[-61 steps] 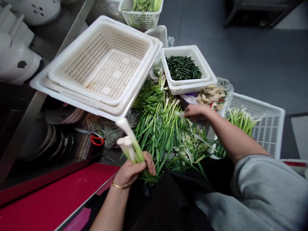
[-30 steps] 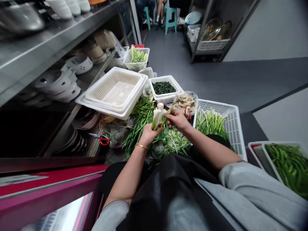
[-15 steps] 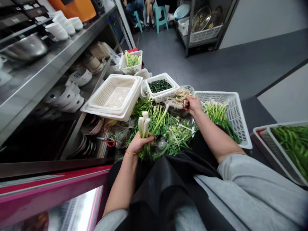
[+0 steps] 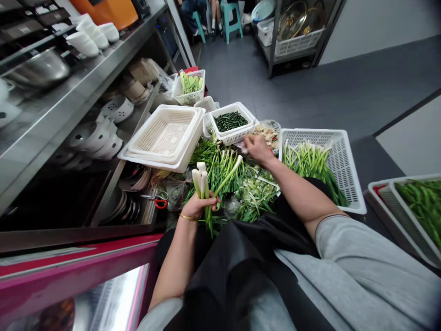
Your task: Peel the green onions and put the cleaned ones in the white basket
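Note:
My left hand [image 4: 200, 204] is closed around a small bunch of green onions [image 4: 201, 179], thick white ends pointing up. One longer stalk [image 4: 229, 175] slants up to the right from the same hand. My right hand [image 4: 257, 148] has its fingers pinched at the edge of a clear plastic bag [image 4: 241, 146], just below the basket of dark green chillies [image 4: 230, 122]. Pale root-like pieces [image 4: 268, 134] show in the bag beyond that hand. Between my hands lie a heap of green onions [image 4: 225, 172] and a pile of loose trimmings [image 4: 257, 193].
On the right, a white basket [image 4: 339, 158] holds green onions; farther right is a crate of green peppers [image 4: 422, 197]. Stacked white trays [image 4: 163, 133] and red-handled scissors [image 4: 160, 200] are on the left, beside a steel shelf [image 4: 79, 87]. People sit on teal stools [image 4: 230, 20] at the back.
My right hand has moved left across the plastic bag, toward the chilli basket, and more of the pale pieces are uncovered. My left hand still grips the green onions, nearly in place.

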A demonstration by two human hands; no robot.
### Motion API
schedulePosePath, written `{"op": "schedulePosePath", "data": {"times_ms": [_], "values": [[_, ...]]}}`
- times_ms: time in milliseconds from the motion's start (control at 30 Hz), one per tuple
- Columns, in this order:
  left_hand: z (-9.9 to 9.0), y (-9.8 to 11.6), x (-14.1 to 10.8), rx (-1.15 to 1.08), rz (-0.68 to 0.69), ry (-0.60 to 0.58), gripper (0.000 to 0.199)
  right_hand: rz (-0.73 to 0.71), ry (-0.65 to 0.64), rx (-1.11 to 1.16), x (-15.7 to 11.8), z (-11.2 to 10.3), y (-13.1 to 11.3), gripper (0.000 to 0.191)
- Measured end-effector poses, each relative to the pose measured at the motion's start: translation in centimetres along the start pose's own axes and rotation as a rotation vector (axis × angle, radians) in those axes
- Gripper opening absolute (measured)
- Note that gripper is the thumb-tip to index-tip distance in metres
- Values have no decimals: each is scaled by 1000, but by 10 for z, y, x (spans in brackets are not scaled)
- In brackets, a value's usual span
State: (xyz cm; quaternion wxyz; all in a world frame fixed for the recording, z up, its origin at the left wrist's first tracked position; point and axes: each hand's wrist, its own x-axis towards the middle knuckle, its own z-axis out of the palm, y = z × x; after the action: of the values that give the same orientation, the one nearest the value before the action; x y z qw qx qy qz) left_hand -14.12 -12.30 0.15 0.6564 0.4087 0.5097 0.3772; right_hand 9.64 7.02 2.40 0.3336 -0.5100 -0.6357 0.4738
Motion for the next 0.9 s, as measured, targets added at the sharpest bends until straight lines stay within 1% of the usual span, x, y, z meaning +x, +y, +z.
{"op": "schedulePosePath", "data": {"times_ms": [33,67,100,167,233,267,333,433,467,500,533,567,600,633,700,733,767,800,867,900], "values": [[-3,0,-3,-8,5,19,32,38,68,-109,4,-7,11,41],[-6,0,-5,-19,6,39,32,78,82,-182,7,-14,23,42],[-9,0,-6,-31,5,61,32,116,48,-220,7,-18,35,43],[-14,1,-6,-47,5,95,33,162,-89,-226,4,-21,53,42],[-16,2,-3,-46,-9,85,35,160,-235,-151,-1,-13,56,42],[-16,3,0,-38,-20,68,36,145,-293,-95,-3,-5,51,46],[-14,2,6,-5,-51,15,37,74,-355,69,-7,19,27,53],[-8,-1,14,22,-83,-58,44,-117,-378,378,-10,72,-25,51],[-8,-4,16,10,-81,-74,45,-174,-440,455,-8,92,-41,49],[-9,-6,17,-10,-68,-84,42,-208,-534,525,-4,110,-52,49],[-13,-10,18,-36,-39,-87,37,-224,-616,577,4,125,-58,48],[-19,-13,18,-67,-2,-87,32,-219,-659,610,16,136,-58,49],[-27,-16,18,-109,39,-79,28,-193,-638,617,31,143,-51,49],[-37,-20,18,-164,78,-64,24,-130,-553,567,50,147,-38,47],[-60,-26,19,-301,143,-24,17,64,-289,333,89,148,2,42],[-72,-28,21,-373,170,-4,15,202,-182,140,106,148,27,38],[-81,-30,24,-435,190,11,13,296,-148,18,120,149,52,36],[-89,-32,27,-483,202,11,14,375,-143,-90,131,153,78,34],[-98,-34,32,-536,193,-29,21,494,-185,-269,144,167,123,32],[-100,-34,34,-551,175,-58,25,538,-207,-353,148,176,142,32]]}}
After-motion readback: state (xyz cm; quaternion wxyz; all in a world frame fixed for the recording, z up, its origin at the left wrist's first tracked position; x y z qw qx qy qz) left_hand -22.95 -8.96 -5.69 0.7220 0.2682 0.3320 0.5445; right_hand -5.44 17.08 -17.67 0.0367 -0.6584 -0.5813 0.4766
